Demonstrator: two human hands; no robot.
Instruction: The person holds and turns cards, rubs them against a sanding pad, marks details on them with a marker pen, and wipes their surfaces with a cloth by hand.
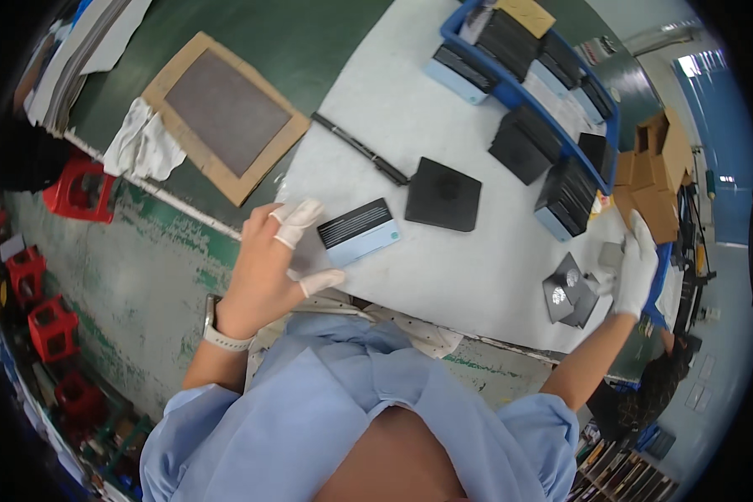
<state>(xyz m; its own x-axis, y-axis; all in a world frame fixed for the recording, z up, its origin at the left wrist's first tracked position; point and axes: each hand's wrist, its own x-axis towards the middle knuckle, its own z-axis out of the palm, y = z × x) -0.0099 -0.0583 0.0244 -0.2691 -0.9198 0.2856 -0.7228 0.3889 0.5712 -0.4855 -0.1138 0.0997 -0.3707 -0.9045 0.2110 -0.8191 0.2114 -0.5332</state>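
Observation:
My left hand (280, 259) wears white finger cots on some fingers and is open, with thumb and fingers spread. Just right of its fingertips lies a small flat box (360, 233), half black with fine white print and half light blue. My right hand (638, 268), in a white glove, is at the table's right side with its fingers stretched out. Beside it are a small grey block (611, 255) and some dark grey cards (569, 293) with pale round marks. A square black box (443, 194) and a black pen (360, 149) lie mid-table.
A blue bin (604, 171) at the far right holds stacks of black and light-blue boxes. More stacks (523, 144) stand before it. Cardboard cartons (657, 167) are behind my right hand. A brown framed board (230, 121) and white gloves (142, 142) lie far left. Red stools (79, 191) stand on the floor.

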